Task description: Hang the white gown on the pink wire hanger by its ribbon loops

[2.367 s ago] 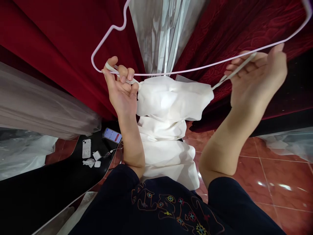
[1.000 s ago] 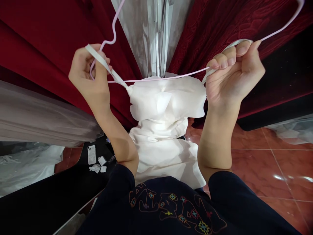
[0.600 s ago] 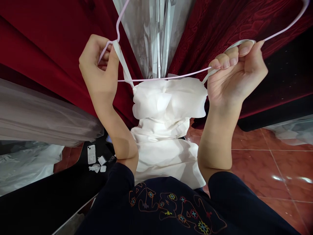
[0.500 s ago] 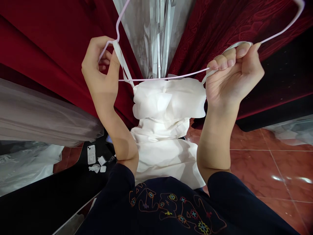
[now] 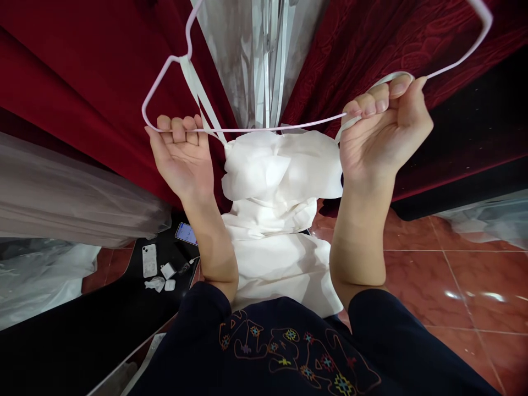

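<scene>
A white dress point(image 5: 280, 165) hangs in front of me by thin straps from a pale pink clothes hanger point(image 5: 264, 130). Its left strap point(image 5: 200, 99) sits in the hanger's notch. My left hand point(image 5: 185, 154) has its fingers curled over the hanger's lower bar near the left corner, thumb at the bend. My right hand point(image 5: 381, 126) is closed around the bar towards the right corner, with the right strap point(image 5: 385, 80) looped over its fingers. The hanger's hook lies out of view above.
Dark red curtains point(image 5: 103, 66) hang on both sides, with sheer grey fabric point(image 5: 74, 192) at the left. On a black surface point(image 5: 82, 330) lie a white phone point(image 5: 149, 260), a lit phone point(image 5: 186, 233), a charger point(image 5: 168, 270) and small white items. Red floor tiles point(image 5: 416, 275) show at right.
My left hand has moved from the hanger's notch and strap down to the lower bar. The hanger has shifted slightly left. My right hand keeps its hold.
</scene>
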Tool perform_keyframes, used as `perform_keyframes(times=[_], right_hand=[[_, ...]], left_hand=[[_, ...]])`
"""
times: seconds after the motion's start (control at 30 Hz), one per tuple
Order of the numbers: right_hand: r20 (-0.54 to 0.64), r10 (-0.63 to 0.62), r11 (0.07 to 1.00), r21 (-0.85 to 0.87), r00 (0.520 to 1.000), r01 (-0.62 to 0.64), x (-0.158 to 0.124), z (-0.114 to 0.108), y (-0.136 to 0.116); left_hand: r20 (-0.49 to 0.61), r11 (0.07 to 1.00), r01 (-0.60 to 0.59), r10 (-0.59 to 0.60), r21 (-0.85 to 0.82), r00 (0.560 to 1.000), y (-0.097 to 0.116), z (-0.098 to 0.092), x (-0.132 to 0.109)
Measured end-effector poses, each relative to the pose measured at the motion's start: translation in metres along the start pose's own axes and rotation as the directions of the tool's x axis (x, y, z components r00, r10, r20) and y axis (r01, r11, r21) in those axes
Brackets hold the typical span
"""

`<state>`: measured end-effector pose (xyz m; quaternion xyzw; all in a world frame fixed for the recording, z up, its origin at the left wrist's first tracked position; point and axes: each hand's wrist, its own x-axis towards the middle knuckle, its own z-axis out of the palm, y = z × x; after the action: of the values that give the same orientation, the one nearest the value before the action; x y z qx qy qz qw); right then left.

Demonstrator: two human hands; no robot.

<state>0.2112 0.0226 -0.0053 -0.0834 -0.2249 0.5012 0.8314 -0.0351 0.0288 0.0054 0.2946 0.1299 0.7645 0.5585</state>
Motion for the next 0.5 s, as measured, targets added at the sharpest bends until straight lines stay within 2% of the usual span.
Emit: perform_keyframes(times=[0.13, 0.23, 0.33, 0.5], right_hand=[[-0.014, 0.031, 0.998, -0.062, 0.999, -0.031, 0.002, 0.000, -0.006], [-0.075, 0.030, 0.977, -0.208, 0.997, -0.045, 0.001, -0.002, -0.010], [-0.139, -0.049, 0.916, -0.402, 0.989, -0.011, 0.001, -0.008, -0.021], [-0.222, -0.223, 0.818, -0.572, 0.949, 0.058, 0.009, -0.012, -0.055]], left_hand=[[0.058, 0.999, -0.025, 0.027, -0.042, 0.998, -0.004, 0.005, -0.003], [0.057, 0.998, -0.057, 0.058, -0.009, 0.997, -0.002, 0.007, -0.001], [0.046, 0.994, -0.103, 0.102, 0.035, 0.994, 0.001, 0.007, 0.001], [0.089, 0.999, -0.051, 0.050, 0.010, 0.995, 0.005, 0.003, 0.003]])
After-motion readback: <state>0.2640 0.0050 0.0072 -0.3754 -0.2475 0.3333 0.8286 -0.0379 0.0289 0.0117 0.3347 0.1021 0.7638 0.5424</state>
